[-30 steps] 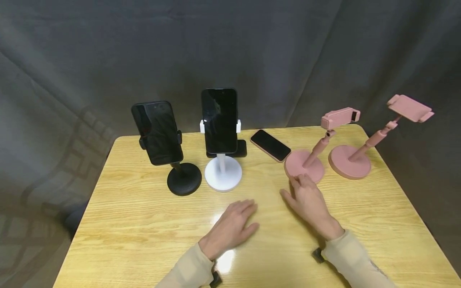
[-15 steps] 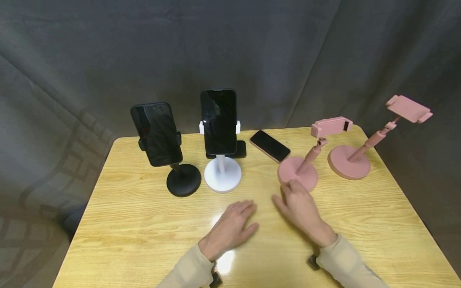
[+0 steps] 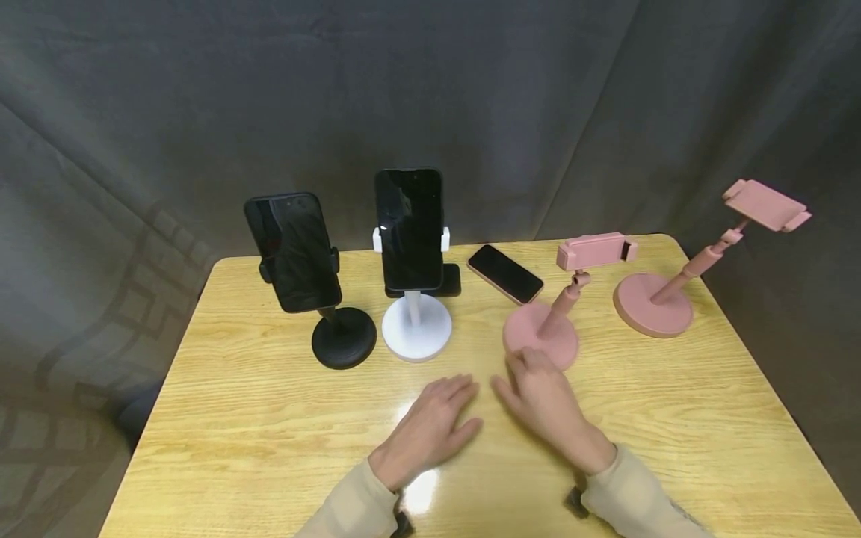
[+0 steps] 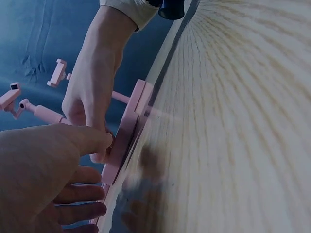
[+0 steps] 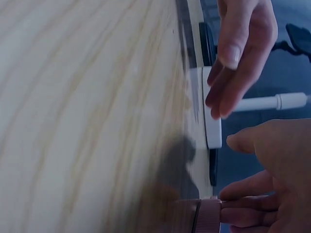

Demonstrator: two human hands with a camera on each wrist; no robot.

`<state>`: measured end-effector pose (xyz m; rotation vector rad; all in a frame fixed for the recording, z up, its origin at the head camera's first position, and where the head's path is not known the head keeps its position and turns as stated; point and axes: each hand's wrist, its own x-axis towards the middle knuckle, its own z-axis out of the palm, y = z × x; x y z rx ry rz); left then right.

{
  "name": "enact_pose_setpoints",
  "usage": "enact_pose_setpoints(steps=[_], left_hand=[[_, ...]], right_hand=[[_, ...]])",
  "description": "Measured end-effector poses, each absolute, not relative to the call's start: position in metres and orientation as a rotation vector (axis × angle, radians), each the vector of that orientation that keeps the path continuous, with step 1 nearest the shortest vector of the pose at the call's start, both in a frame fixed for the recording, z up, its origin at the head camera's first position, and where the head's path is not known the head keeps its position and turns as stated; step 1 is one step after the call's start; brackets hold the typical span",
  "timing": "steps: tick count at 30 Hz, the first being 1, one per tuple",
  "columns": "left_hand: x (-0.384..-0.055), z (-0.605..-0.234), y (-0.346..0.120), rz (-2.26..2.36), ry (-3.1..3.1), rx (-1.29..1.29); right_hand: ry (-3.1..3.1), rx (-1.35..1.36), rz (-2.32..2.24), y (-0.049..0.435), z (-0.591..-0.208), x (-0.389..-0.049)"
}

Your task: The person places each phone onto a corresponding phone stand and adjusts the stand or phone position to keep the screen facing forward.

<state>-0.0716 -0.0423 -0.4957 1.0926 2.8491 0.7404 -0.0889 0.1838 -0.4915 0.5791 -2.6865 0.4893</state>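
My right hand (image 3: pixel 548 403) presses its fingertips on the front edge of the round pink base (image 3: pixel 521 332) of a phone stand. Its thumb is spread away to the left, apart from the base. That stand's pink holder (image 3: pixel 595 252) is tilted and bears no phone. In the right wrist view the fingers (image 5: pixel 248 204) meet the ridged base at the lower edge. My left hand (image 3: pixel 430 422) rests on the table with relaxed fingers, in front of the white phone stand (image 3: pixel 430 329) and holding nothing.
A second pink phone stand (image 3: pixel 655 306) stands at the right. A pink-edged phone (image 3: pixel 504 273) lies at the back. The white stand bears a black phone (image 3: pixel 410 224); the black phone stand (image 3: pixel 343 340) at left bears another phone (image 3: pixel 296 254). A dark grey curtain (image 3: pixel 269 90) hangs behind the table.
My right hand has slid the nearer pink phone stand leftward and toward me, and its holder has swung to face more forward. My left hand has stayed in place.
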Motion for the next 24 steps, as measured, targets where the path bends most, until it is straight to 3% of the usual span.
enact_pose_setpoints(steps=[24], left_hand=[[-0.071,-0.495,-0.044,0.733,2.894,1.129]], right_hand=[[-2.752,0.708,0.677,0.15,-0.483,-0.082]])
